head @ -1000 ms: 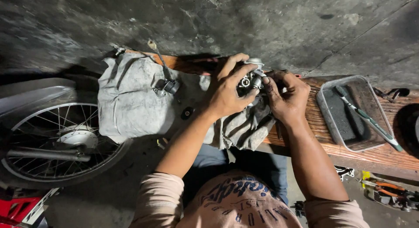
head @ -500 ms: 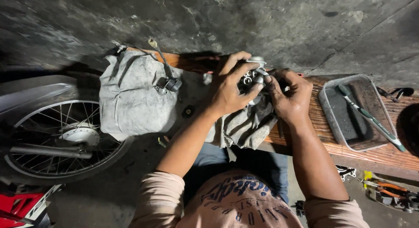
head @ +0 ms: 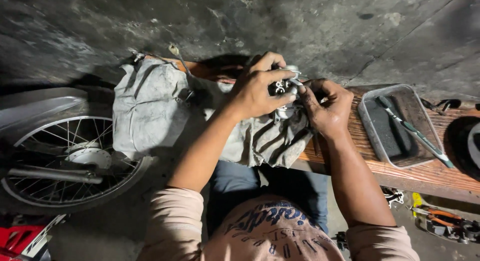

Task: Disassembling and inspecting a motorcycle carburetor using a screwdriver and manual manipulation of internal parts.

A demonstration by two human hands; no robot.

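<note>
Standing at far left on the stained concrete floor (head: pixel 350 21), a spoked motorcycle wheel (head: pixel 65 161) borders a rumpled grey cloth (head: pixel 150 106) draped over the worn wooden counter (head: pixel 430 173). Above it, the left hand (head: pixel 257 88) grips a small silver metal engine part (head: pixel 286 88); the right hand (head: pixel 327 108) pinches its side, beside a clear plastic tray (head: pixel 370 128).

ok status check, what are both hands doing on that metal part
Left hand clamped over small metal engine part. Right hand pinching at its side. Part held above grey rag on wooden bench; nothing in the way.

Grey rag (head: pixel 150 106), reddish-brown striped wooden bench (head: pixel 425 173)
</note>
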